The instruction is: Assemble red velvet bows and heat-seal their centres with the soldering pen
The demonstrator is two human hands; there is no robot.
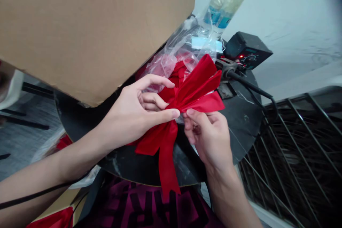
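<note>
A red ribbon bow [197, 82] is held over the round black table, its loops fanned to the upper right and one notched tail [167, 156] hanging past the table edge. My left hand [136, 110] grips the bow at its gathered middle, thumb in front and fingers curled behind. Just right of that middle, my right hand [211, 135] pinches the lower edge of the bow between thumb and forefinger. Behind the bow lies a clear plastic bag [165, 60] with more red ribbon in it.
A large cardboard box [93, 25] fills the upper left. On the black table [240, 121] stand a black control unit [248, 50] with a red light and a cabled tool holder. Plastic bottles [229, 0] stand at the back. A metal rack [294, 142] is at right.
</note>
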